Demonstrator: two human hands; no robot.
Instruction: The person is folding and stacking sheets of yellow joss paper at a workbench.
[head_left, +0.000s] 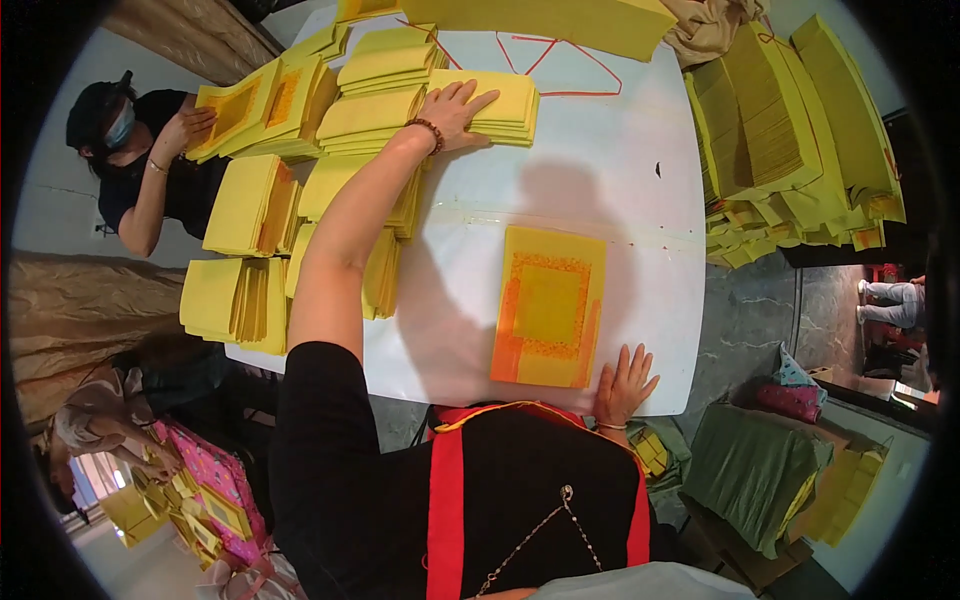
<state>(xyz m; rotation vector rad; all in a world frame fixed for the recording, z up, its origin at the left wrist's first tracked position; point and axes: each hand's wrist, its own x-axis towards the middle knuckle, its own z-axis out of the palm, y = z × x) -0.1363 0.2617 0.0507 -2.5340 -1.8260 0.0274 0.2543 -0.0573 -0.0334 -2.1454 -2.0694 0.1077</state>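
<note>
My left hand [452, 116], with a beaded bracelet at the wrist, reaches far across the table. Its spread fingers lie on a yellow paper stack [515, 112] at the end of a row. Close to the near edge, my right hand [625, 388] rests flat on the white table top, fingers apart, nothing in it. Just left of it lies a yellow paper bundle [549, 298] with an orange printed border. Under and beyond my left forearm stand several more folded yellow paper stacks [240, 205], partly hidden by the arm.
A person [125, 165] in a cap and mask handles an orange-printed stack [232, 112] at the left. Tall yellow paper piles [765, 110] stand to the right, with a green-covered bundle [755, 470] below. Red string [590, 93] lies on the far table. Another person [95, 420] works lower left.
</note>
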